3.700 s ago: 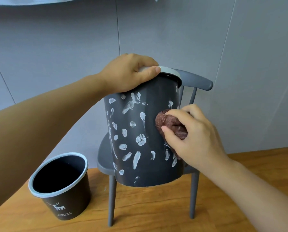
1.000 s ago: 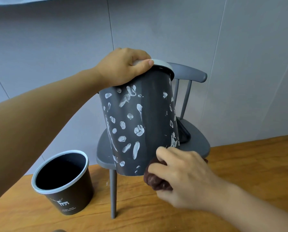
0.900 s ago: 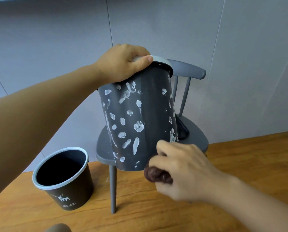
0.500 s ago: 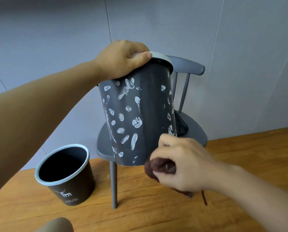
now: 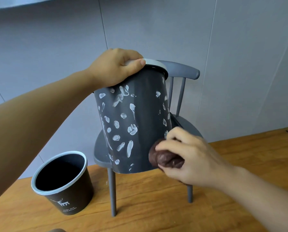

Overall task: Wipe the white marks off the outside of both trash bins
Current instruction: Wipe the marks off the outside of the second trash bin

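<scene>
Right hand [image 5: 190, 158] has come back up from under the bin's bottom edge, pressing the balled brown cloth [image 5: 166, 159] it grips against the lower side of the marked bin [image 5: 133, 121]. Left hand [image 5: 116, 69] clamps that bin's rim, tilted on the grey chair [image 5: 186, 124]. Second bin [image 5: 63, 183] stands on the tabletop [image 5: 156, 206], lower left.

A plain indoor room, kind unclear: grey panelled wall [image 5: 156, 30] at the far side, wooden floor [image 5: 156, 206], 1 grey chair [image 5: 181, 71].
</scene>
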A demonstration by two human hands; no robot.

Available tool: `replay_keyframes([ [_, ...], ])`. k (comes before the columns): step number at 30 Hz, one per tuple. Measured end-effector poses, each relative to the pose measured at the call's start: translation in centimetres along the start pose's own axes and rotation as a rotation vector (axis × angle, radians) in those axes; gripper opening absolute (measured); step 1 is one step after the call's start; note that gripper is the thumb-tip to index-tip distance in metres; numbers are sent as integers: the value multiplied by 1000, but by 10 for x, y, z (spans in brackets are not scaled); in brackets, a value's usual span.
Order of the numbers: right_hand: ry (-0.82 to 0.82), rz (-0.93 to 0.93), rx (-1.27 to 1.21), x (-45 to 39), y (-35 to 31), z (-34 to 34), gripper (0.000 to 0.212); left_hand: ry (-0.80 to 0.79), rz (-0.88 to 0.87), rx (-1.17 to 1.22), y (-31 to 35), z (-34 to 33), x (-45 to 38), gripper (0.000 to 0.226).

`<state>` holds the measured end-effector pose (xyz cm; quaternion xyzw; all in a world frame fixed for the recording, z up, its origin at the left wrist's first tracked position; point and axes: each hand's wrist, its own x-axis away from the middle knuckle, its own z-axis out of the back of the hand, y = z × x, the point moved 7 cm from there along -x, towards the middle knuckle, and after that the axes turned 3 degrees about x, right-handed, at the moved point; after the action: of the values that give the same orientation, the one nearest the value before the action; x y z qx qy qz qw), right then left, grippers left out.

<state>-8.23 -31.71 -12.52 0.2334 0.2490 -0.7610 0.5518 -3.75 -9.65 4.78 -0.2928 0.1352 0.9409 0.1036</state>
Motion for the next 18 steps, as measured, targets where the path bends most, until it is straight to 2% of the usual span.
replay_keyframes([
  [2, 160, -63, -22, 0, 12, 16, 66, 4, -4, 1, -1, 0, 0, 32],
  [5, 318, -127, -111, -3, 24, 24, 82, 7, -15, -10, 0, 0, 1, 33],
  [7, 354, -159, -146, -6, 28, 23, 79, 3, -19, -14, 1, 0, 1, 33],
  [10, 372, -176, -104, -11, 27, 23, 56, -2, -24, -17, 2, 0, 2, 32],
  [14, 365, -214, -103, -7, 31, 7, 56, 8, -22, -26, 0, 1, 2, 31],
  [18, 336, -316, 245, -6, 25, 9, 61, 13, -8, -13, -4, 3, 3, 31],
])
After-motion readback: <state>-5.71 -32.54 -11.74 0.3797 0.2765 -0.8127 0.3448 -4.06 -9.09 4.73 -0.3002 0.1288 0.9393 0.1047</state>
